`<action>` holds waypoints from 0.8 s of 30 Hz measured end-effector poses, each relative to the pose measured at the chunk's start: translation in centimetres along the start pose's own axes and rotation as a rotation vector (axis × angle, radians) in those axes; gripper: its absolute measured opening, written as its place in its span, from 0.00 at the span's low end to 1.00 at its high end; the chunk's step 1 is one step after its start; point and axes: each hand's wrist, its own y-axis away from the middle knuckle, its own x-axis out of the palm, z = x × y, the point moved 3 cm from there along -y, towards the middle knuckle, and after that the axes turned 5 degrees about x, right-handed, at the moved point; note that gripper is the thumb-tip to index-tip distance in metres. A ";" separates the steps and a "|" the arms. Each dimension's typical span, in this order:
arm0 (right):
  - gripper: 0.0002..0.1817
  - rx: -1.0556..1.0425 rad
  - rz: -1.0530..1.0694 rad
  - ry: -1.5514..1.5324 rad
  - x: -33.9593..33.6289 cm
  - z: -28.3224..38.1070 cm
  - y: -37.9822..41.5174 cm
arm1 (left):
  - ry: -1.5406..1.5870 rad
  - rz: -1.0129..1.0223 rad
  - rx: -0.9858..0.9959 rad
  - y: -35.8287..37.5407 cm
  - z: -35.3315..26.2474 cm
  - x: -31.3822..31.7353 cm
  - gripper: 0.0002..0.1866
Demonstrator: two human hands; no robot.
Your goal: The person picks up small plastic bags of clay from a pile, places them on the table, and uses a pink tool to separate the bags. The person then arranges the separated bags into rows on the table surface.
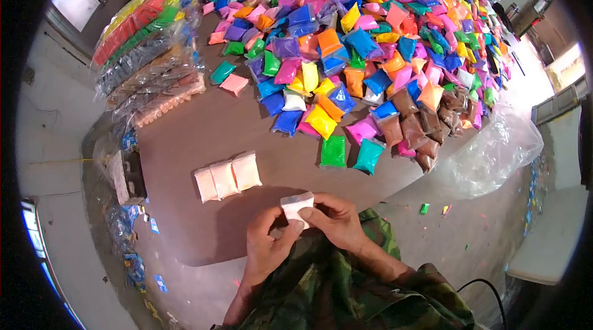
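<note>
Left hand (267, 245) and right hand (333, 219) together, fingers pinched, forearms bent inward.

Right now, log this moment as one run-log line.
left hand: holding white packet | right hand: holding same packet | table: three pale packets in row, colourful packet pile beyond

- A small white packet (296, 204) sat pinched between both hands' fingertips, held just above the near table edge, tilted slightly.
- Three pale peach packets (227, 176) lay side by side, touching, on the brown tabletop nearby.
</note>
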 end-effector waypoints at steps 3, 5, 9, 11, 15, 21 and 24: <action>0.14 0.023 -0.008 -0.068 0.3 0.5 0.0 | 0.155 -0.014 -0.190 0.7 0.8 0.5 0.10; 0.14 0.018 -0.001 -0.110 0.7 0.8 0.2 | 0.117 0.003 -0.205 0.8 0.7 0.1 0.09; 0.13 -0.058 -0.016 -0.090 0.5 -0.2 -0.1 | 0.119 0.016 -0.195 0.8 1.2 -0.3 0.09; 0.13 -0.042 -0.035 -0.143 0.8 -0.2 -0.2 | 0.039 0.024 -0.131 0.8 1.0 -0.7 0.09; 0.11 -0.060 -0.036 -0.119 1.2 -0.1 -0.4 | 0.083 0.033 -0.151 1.1 1.3 -1.2 0.11; 0.11 -0.185 -0.080 0.108 2.6 0.5 -0.8 | 0.191 -0.126 -0.146 1.7 1.5 -1.5 0.15; 0.10 -0.215 -0.060 0.156 3.6 0.9 -1.3 | 0.244 -0.113 -0.183 2.2 2.0 -2.4 0.16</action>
